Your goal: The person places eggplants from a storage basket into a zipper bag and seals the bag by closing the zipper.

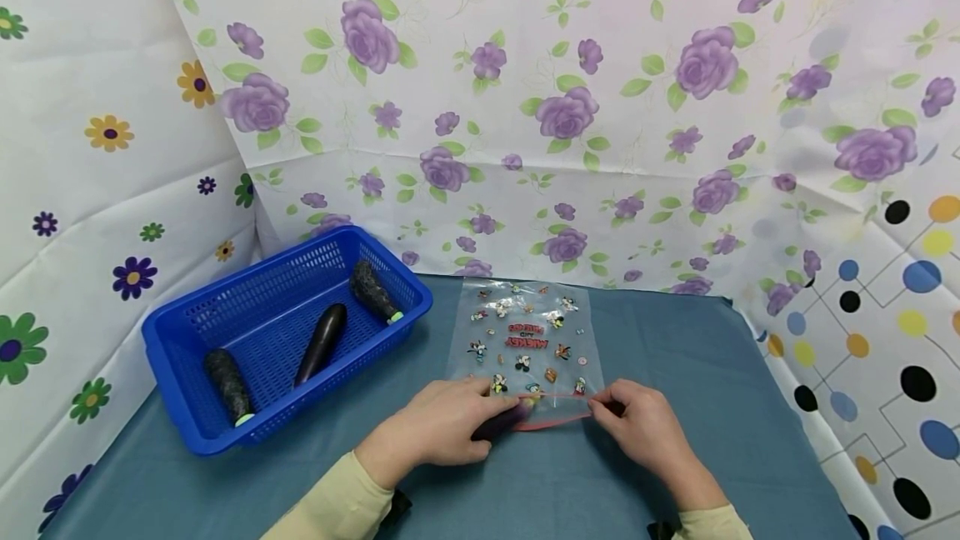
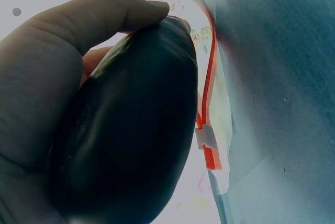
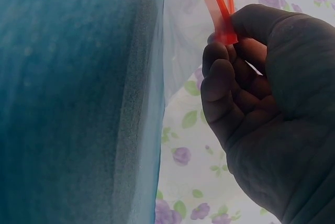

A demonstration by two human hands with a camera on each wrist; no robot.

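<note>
My left hand point(image 1: 442, 423) grips a dark, glossy eggplant point(image 2: 131, 124), fingers and thumb around it. In the head view the eggplant's tip lies at the mouth of a clear zip bag point(image 1: 480, 357) printed with cartoon figures; whether it is inside I cannot tell. The bag lies on the table with its red zip edge point(image 1: 551, 422) towards me, its two sides parted. A pale slider point(image 2: 207, 136) sits near the zip's left end. Between thumb and fingers, my right hand point(image 1: 641, 423) pinches the right end of the red zip.
To the left stands a blue perforated basket point(image 1: 176, 407). In it lie another eggplant point(image 1: 322, 344) and two rough, dark, long vegetables point(image 1: 228, 386) with pale green ends. A blue-green cloth point(image 1: 675, 340) covers the table; flowered sheets point(image 1: 465, 90) hang behind it.
</note>
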